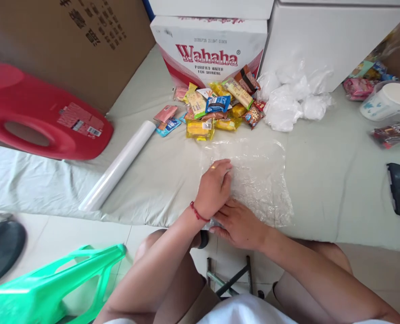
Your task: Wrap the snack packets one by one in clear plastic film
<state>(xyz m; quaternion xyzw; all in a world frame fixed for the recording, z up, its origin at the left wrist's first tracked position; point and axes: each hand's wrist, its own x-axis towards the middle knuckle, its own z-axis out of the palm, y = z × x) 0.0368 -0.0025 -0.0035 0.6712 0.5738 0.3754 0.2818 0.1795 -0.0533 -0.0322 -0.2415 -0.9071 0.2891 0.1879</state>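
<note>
From here I see clear plastic (261, 180) spread by the surface's (316, 193) near edge, snack packets (216, 104) heaped beyond. Over its left side, the left hand's (216, 185) fingers lie close together, touching the right hand (242, 221); whether either pinches, I can't tell.

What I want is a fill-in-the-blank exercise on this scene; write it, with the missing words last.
The left hand and right hand touch flat clear plastic, but only the ____ wrist wears a red bracelet.
The carton behind the wrapped snacks bears the brand name ____.
The large handled jug is coloured ____.
The paper cup is to the ____ of the crumpled clear bags.

Missing words: left; Wahaha; red; right.
</note>
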